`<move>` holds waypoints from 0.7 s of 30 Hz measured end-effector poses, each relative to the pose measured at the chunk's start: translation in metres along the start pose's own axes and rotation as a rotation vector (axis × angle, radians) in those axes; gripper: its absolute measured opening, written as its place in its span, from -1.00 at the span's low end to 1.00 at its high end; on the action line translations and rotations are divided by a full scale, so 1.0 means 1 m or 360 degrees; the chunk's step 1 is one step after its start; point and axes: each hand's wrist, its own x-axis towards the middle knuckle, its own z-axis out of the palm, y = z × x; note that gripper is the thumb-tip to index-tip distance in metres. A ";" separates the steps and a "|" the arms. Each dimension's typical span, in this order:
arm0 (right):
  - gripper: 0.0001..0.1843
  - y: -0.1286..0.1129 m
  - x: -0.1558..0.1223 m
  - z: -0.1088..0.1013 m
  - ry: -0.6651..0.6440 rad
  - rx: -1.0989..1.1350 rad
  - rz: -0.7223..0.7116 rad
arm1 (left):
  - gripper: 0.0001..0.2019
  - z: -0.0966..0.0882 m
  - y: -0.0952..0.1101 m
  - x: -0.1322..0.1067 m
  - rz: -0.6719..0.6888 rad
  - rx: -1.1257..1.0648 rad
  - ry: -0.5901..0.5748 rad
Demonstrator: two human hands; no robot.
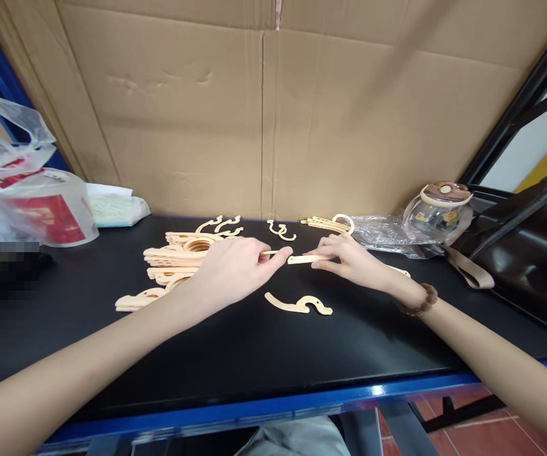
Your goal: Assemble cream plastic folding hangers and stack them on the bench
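Note:
My left hand (235, 269) is closed in a pinch on a thin pale wooden stick (269, 253) above the black tabletop (254, 354). My right hand (352, 258) pinches a flat pale wooden strip (304, 259), its end facing the stick's tip. The two pieces almost meet between my hands. A curved hook-shaped wooden piece (299, 305) lies on the table just in front of my hands. A pile of similar flat wooden parts (175, 258) lies under and to the left of my left hand. A beaded bracelet (423, 301) is on my right wrist.
More hooks (280, 231) and a bundle of strips with a ring (330, 223) lie at the back by the cardboard wall (273, 107). Plastic bags (30, 202) stand at left. A clear jar (439, 212), clear wrapping (378, 231) and a dark leather bag (530, 247) sit at right.

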 end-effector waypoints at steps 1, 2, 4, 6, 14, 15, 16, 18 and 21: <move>-0.69 0.000 0.000 0.000 0.0008 0.0019 -0.0004 | -0.47 0.001 -0.001 0.000 0.0022 -0.0007 -0.0016; -0.69 0.000 0.000 0.000 0.0016 0.0046 -0.0008 | -0.50 0.002 -0.002 0.000 0.0058 -0.0028 -0.0041; -0.68 0.000 0.000 0.000 0.0027 0.0127 -0.0012 | -0.56 0.006 -0.006 0.001 0.0174 -0.0116 -0.0116; -0.67 0.000 0.000 0.000 0.0033 0.0225 -0.0001 | -0.60 0.012 -0.010 0.003 0.0300 -0.0211 -0.0171; -0.68 -0.002 -0.001 -0.001 0.0039 0.0475 0.0075 | -0.63 0.024 -0.014 0.004 0.0340 -0.0291 -0.0178; -0.67 -0.003 -0.001 -0.001 0.0031 0.0499 0.0078 | -0.60 0.025 -0.014 0.004 0.0331 -0.0265 -0.0143; -0.67 -0.003 -0.001 0.000 0.0020 0.0523 0.0079 | -0.58 0.025 -0.013 0.004 0.0339 -0.0223 -0.0105; -0.66 -0.005 -0.001 0.000 0.0001 0.0564 0.0085 | -0.53 0.026 -0.012 0.004 0.0387 -0.0152 -0.0030; -0.65 -0.009 -0.002 -0.001 -0.0023 0.0616 0.0085 | -0.50 0.026 -0.011 0.004 0.0416 -0.0123 0.0016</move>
